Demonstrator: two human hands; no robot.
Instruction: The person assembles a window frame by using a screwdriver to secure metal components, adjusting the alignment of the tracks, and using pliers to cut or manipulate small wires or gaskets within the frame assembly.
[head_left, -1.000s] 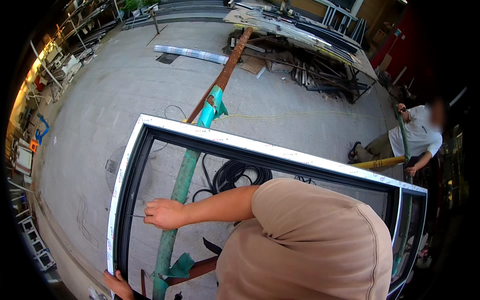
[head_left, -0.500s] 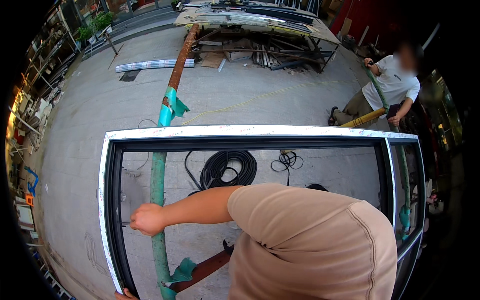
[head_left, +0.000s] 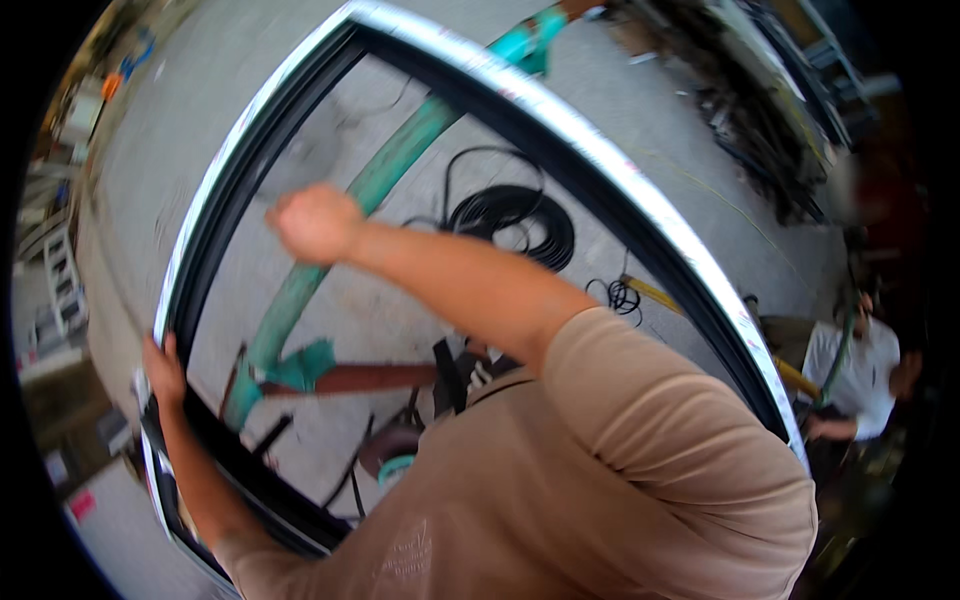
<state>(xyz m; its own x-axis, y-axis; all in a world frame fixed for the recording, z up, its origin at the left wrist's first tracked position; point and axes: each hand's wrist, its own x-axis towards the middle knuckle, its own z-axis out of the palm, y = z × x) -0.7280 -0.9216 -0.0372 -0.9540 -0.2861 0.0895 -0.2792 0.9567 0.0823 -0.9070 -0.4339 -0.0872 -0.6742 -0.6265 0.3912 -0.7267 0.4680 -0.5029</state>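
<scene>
Window frame [head_left: 585, 145]: was clasped at left by curled left hand [head_left: 165, 372]; saw right hand [head_left: 315, 225] fisted over green pipe [head_left: 405, 150], couldn't tell contents.

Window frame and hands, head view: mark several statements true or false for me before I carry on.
1. The left hand is on the window frame. True.
2. The right hand is spread flat. False: it is closed into a fist.
3. A black coil shows through the frame's opening. True.
4. The pipe seen through that opening is bright red. False: it is green.
5. The co-worker's shirt is white. True.
</scene>
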